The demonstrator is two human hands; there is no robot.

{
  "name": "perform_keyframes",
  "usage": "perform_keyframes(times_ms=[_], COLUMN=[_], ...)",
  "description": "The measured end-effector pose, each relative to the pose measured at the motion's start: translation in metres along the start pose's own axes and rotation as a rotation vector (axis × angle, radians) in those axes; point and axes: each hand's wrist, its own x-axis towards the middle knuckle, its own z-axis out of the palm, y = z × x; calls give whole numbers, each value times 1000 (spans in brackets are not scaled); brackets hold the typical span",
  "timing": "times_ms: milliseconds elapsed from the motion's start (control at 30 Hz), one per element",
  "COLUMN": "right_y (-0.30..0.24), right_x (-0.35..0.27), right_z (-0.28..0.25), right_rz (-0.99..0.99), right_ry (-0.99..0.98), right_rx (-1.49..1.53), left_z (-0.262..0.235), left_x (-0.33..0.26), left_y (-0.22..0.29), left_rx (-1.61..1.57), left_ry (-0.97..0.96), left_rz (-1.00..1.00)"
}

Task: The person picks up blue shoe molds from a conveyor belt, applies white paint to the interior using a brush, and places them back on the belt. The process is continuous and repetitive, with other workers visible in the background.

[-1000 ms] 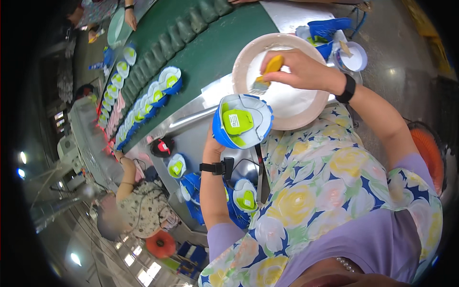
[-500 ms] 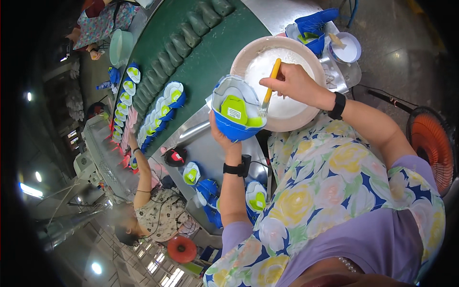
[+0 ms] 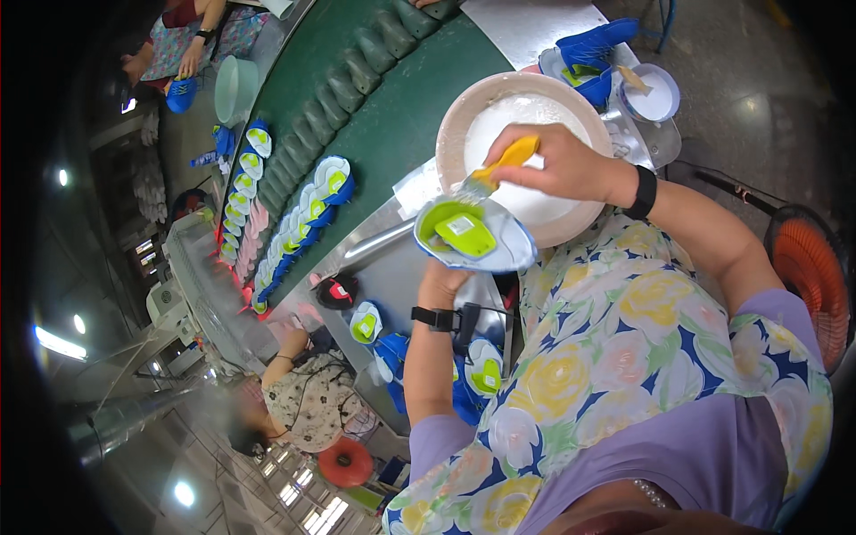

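Note:
My left hand (image 3: 446,275) holds a blue shoe upper (image 3: 504,234) from below, its white edge and lime-green lining turned up toward me; most of the fingers are hidden beneath it. In my right hand (image 3: 557,160) is a brush with a yellow handle (image 3: 517,156). The bristles touch the upper's far inside edge. Just beyond, a wide pale pink basin (image 3: 456,116) holds white liquid, and my right hand is above it.
Dark shoe lasts (image 3: 343,89) and rows of blue-and-green uppers (image 3: 334,178) line the green belt (image 3: 419,98). A small white tub (image 3: 658,94) with a brush stands at the right, near an orange fan (image 3: 807,281). Co-workers sit at the left.
My left hand has tilted the upper so its opening lies flatter. My right hand has turned the brush from the upper's right edge to its far inside edge.

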Motion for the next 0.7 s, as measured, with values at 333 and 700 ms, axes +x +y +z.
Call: perform_keyframes(times_ms=[333, 700], right_y=[10, 7], right_x=[13, 41], right_z=[0, 1], right_rz=[-63, -100], right_ry=[-178, -73], right_rx=[-210, -274], left_z=[28, 40], left_x=[10, 8], left_y=[-25, 11], left_rx=[-71, 327], left_ry=[75, 22], left_rz=[78, 342])
